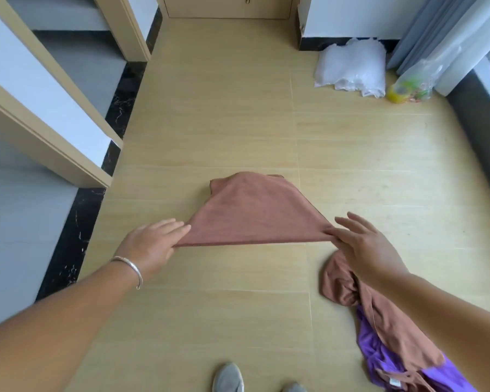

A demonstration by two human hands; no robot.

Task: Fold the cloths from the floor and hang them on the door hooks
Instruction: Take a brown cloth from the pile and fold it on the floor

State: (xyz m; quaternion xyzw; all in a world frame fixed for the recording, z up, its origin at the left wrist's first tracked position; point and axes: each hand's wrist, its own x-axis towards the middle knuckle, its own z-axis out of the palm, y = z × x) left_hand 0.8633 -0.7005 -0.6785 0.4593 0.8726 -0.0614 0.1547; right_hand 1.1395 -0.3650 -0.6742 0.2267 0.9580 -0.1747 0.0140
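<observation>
While the reddish-brown square cloth [255, 213] stretches between them, left hand [150, 244] and right hand [362, 244] fingers pinch its near corners.

Matt brown cloth [255, 213], pale wood-look floor [224, 108] with slight sheen, crinkled clear plastic bags [351, 66].

So the cloth [252, 213] sits mid-floor [224, 108], stretched between both hands: left hand [153, 244] pinches its left corner, right hand [362, 244] its right one. The far edge sags toward the floor, the near edge is pulled taut. Just right of and nearer than it, a heap of cloths [379, 329] lies under the right forearm. Two shoes [228, 377] poke in at the bottom. Far ahead is the door [227, 7]; plastic bags [351, 66] sit in the far right corner beside a curtain [436, 32].
</observation>
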